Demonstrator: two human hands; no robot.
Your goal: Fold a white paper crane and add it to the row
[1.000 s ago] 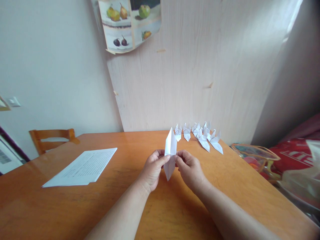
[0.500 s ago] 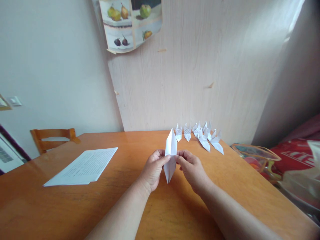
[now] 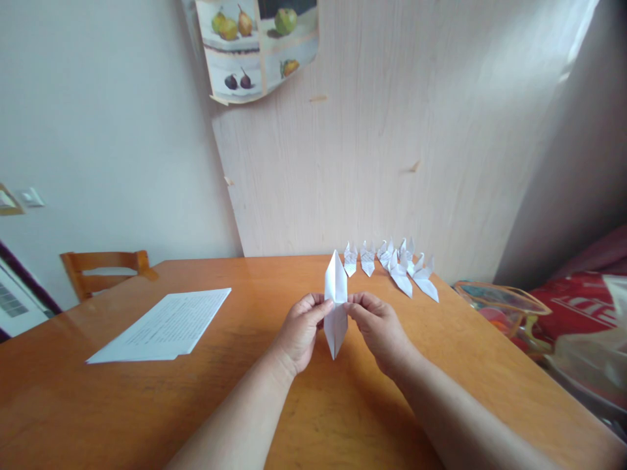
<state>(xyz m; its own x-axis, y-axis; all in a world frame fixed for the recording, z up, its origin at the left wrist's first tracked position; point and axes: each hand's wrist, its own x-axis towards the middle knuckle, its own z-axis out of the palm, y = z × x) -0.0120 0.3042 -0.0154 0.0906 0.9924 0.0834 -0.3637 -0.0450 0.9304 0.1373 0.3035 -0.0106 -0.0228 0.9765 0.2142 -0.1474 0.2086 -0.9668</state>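
A long, diamond-shaped piece of folded white paper [image 3: 336,281] stands upright above the table, pointed at top and bottom, with a crease down its middle. My left hand [image 3: 302,326] pinches its left edge at mid-height, thumb in front. On the opposite edge, my right hand [image 3: 377,329] pinches it between thumb and fingers. The fingertips behind the paper are partly hidden. Beyond it, near the table's far edge, several folded paper cranes [image 3: 400,274] stand in a loose group, some with print or lines on them.
To the left on the wooden table [image 3: 235,418] lies a stack of printed sheets [image 3: 161,326]. A chair [image 3: 105,271] is behind the left edge. Bags and a basket [image 3: 504,300] sit beyond the right edge. A board with a fruit poster [image 3: 259,52] leans behind.
The folded paper has turned slightly between my fingers, its lower point shifting a little to the right. Both hands stay almost where they were.
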